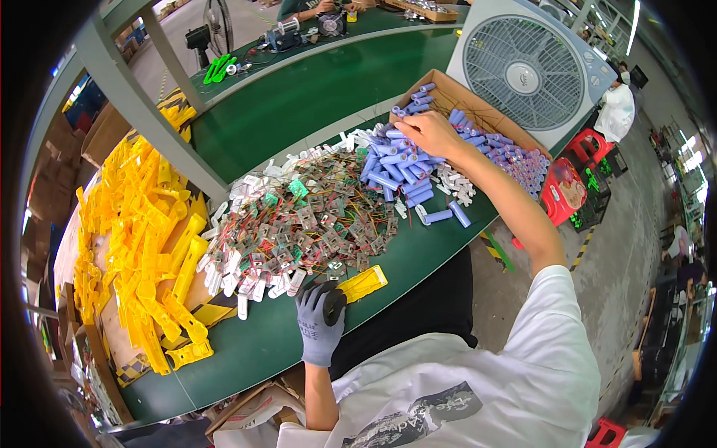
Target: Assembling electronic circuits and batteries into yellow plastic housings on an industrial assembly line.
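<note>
My left hand (322, 319), in a grey glove with dark fingertips, is closed on the near end of a yellow plastic casing (364, 283) at the green table's front edge. Bare, my right hand (433, 134) reaches over a heap of purple cylindrical battery cells (403, 166). Its fingers are bent and closed down at the far side of the heap; what they grip, if anything, is hidden. Between the hands lies a pile of small circuit boards with red and black wires (321, 224). White plastic pieces (258, 276) edge that pile.
Many yellow casings (149, 254) are heaped at the left beside a grey metal post (149, 97). A cardboard box (478, 104) with cells stands at the back right, before a box fan (523, 75). Red stools (560, 193) are on the floor right. Another person works across the table.
</note>
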The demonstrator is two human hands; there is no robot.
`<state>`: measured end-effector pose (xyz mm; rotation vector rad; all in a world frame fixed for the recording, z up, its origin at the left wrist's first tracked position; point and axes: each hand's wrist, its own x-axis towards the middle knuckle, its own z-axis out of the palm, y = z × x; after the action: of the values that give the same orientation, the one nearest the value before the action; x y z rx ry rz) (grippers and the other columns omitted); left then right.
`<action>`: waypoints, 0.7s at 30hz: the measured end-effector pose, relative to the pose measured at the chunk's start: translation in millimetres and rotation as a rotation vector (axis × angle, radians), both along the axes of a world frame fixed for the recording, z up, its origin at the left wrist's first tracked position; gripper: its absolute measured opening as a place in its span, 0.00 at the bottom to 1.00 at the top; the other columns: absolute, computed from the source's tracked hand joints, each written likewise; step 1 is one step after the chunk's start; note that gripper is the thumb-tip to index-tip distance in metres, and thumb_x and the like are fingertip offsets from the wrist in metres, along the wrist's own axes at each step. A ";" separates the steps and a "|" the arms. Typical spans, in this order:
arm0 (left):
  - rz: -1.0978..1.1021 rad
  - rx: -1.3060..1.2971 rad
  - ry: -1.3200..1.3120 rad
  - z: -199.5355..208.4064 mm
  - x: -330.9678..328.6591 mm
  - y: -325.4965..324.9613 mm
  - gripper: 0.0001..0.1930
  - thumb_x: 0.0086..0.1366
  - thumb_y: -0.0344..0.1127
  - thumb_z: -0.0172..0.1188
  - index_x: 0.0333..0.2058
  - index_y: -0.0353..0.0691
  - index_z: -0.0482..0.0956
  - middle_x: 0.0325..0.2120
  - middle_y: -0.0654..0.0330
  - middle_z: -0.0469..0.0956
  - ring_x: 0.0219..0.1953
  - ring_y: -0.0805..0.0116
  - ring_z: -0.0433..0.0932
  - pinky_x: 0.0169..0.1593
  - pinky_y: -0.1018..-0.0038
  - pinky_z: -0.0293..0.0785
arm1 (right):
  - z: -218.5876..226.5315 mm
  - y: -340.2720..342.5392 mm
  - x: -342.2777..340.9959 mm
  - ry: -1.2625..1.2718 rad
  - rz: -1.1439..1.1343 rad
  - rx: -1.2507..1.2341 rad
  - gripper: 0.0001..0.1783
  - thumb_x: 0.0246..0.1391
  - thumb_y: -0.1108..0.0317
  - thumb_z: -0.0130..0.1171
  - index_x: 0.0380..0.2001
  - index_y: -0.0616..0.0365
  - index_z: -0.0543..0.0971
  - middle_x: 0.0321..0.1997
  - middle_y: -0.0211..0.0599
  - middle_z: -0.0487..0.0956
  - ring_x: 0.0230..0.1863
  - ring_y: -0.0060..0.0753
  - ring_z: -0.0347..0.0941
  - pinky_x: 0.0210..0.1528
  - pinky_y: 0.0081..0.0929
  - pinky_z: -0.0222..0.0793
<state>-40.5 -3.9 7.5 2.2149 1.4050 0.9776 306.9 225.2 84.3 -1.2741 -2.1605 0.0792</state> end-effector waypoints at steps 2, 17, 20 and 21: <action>0.012 0.015 -0.004 -0.2 0.1 0.8 0.14 0.49 0.28 0.64 0.37 0.43 0.77 0.41 0.58 0.77 0.46 0.52 0.73 0.54 0.59 0.64 | -1.7 -3.1 8.3 -0.089 -0.020 -0.001 0.15 0.57 0.57 0.54 0.24 0.58 0.75 0.19 0.43 0.75 0.23 0.49 0.72 0.26 0.40 0.64; 0.018 -0.031 0.011 -5.0 -6.7 -3.6 0.14 0.48 0.28 0.64 0.36 0.42 0.77 0.41 0.55 0.77 0.47 0.50 0.72 0.54 0.58 0.64 | -144.5 -256.8 -25.8 0.549 -0.202 0.328 0.16 0.48 0.76 0.51 0.10 0.56 0.63 0.10 0.32 0.64 0.10 0.29 0.59 0.14 0.26 0.52; 0.004 -0.008 0.006 -6.6 -10.8 -2.1 0.15 0.47 0.28 0.64 0.37 0.42 0.77 0.42 0.55 0.76 0.47 0.50 0.71 0.55 0.57 0.63 | -201.1 -276.9 -60.5 0.252 0.036 -0.201 0.10 0.49 0.67 0.55 0.17 0.58 0.75 0.16 0.38 0.73 0.19 0.39 0.70 0.23 0.33 0.66; 0.006 0.000 0.017 -7.7 -10.8 -1.7 0.15 0.47 0.28 0.64 0.37 0.42 0.77 0.43 0.54 0.76 0.47 0.50 0.71 0.55 0.57 0.62 | -219.9 -264.2 -66.6 0.065 0.193 -0.226 0.09 0.50 0.64 0.57 0.23 0.58 0.79 0.21 0.40 0.77 0.24 0.42 0.75 0.27 0.35 0.70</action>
<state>-51.4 -5.6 -0.2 2.2254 1.4194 0.9631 240.3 -39.0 -135.6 -1.1613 -2.2605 0.4491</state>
